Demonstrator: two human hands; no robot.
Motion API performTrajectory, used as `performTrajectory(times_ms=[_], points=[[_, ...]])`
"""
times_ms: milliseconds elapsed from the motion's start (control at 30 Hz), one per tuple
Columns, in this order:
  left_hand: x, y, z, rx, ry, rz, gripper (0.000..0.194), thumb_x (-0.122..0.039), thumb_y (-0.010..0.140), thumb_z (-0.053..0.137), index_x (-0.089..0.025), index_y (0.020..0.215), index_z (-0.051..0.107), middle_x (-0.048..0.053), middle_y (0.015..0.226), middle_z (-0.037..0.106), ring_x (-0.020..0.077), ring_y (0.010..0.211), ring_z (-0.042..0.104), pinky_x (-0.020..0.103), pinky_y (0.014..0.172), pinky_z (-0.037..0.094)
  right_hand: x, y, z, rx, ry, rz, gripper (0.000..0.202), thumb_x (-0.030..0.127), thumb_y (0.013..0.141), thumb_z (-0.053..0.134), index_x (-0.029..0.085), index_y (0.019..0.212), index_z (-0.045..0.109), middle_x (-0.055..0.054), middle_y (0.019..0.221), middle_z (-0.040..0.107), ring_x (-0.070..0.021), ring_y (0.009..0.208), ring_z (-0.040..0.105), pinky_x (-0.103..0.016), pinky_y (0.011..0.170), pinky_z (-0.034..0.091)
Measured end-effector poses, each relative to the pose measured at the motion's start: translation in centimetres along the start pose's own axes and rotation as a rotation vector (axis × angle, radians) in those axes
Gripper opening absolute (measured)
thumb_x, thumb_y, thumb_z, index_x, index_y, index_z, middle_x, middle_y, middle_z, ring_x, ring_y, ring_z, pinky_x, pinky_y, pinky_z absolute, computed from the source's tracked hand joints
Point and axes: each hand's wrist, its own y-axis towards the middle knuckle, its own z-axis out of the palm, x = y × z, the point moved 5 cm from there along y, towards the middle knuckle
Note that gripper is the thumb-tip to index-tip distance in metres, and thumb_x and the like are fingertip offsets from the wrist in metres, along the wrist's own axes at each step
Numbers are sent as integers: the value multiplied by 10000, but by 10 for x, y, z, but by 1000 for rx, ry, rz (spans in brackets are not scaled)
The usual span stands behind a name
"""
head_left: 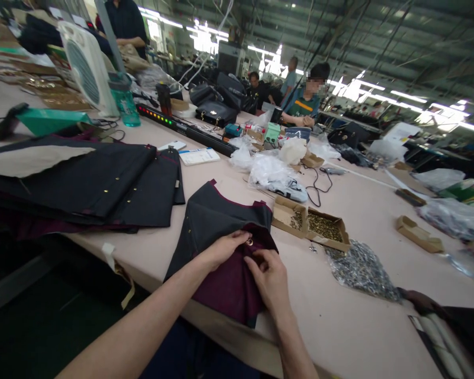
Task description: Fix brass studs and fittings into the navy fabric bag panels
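Note:
A dark bag piece [205, 218] with burgundy lining [229, 287] lies at the table's near edge, its upper part folded open. My left hand [225, 248] is closed on the folded edge, thumb and fingers pinching it beside a small round gold-coloured metal fitting [250, 242]. On the right, my right hand [272, 276] rests against the lining just below the fitting. Its fingers are curled toward the thumb; what sits between the fingertips, if anything, is too small to make out.
A stack of dark panels [142, 184] lies left. Cardboard trays of small brass-coloured parts [326, 227] and a plastic bag of metal pieces [363, 271] are right. Further back are plastic wrapping [268, 171], a power strip [181, 128], a bottle [126, 102], a fan [85, 68] and several people.

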Motion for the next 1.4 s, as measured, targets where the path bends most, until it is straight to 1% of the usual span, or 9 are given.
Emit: performTrajectory(times_ms=[100,233,500,667,900,1033,1200,1300,1400], points=[[2,0,2,18,-10,-15,433,-553,832,737,-179,1050,760,72,1037,748,253,1113,629,431,1130,398,8,-4,6,-20,-147,-48,148,354,953,700,226,1027,695,-40,1009,618,-180,780,618,-305,694,463],[4,0,-1,33,-5,-22,425,-530,794,783,-183,1039,755,77,1087,739,256,1143,612,432,1132,391,13,-11,12,-5,-286,-91,162,305,1005,596,251,1116,701,-63,1098,619,-212,909,639,-295,675,439],[-2,-6,-3,73,76,-29,381,-539,688,806,-183,783,707,130,1368,640,296,1275,567,422,1162,362,-7,-5,1,60,111,24,176,377,989,640,214,954,697,-20,953,637,-155,715,557,-299,699,436],[-11,-7,-1,100,168,-32,366,-519,685,814,-173,773,731,153,1390,613,303,1288,569,414,1162,363,-8,-5,-2,107,207,-10,154,348,992,623,212,945,680,-26,993,644,-172,831,585,-295,766,431],[-15,-3,1,121,239,-31,317,-493,703,792,-182,762,775,135,1341,660,286,1262,597,403,1145,390,-7,-5,-4,199,257,-30,131,316,992,603,212,944,667,-27,987,648,-189,920,591,-298,837,424],[-18,2,4,150,325,13,273,-472,732,767,-202,734,801,122,1298,691,292,1245,604,410,1126,407,-8,-5,-4,190,276,-33,149,335,1000,597,212,952,666,-28,1005,652,-194,949,598,-302,865,427],[-21,8,14,186,492,54,204,-396,724,757,-203,666,791,133,1233,701,305,1179,629,411,1075,443,-13,-10,-5,138,253,19,185,373,1010,595,208,993,678,-27,971,654,-184,875,596,-300,802,446],[-23,5,18,155,593,87,227,-410,761,734,-205,672,779,134,1249,668,321,1209,602,417,1096,424,-13,-14,-6,140,267,39,190,373,1017,589,202,1029,669,-33,955,646,-175,847,604,-291,777,477],[-26,0,23,144,677,115,226,-405,780,723,-207,687,778,129,1277,627,326,1216,593,414,1094,423,-8,-16,-7,120,354,-1,318,348,970,670,212,1250,603,-58,1100,625,-157,830,631,-279,733,531]])
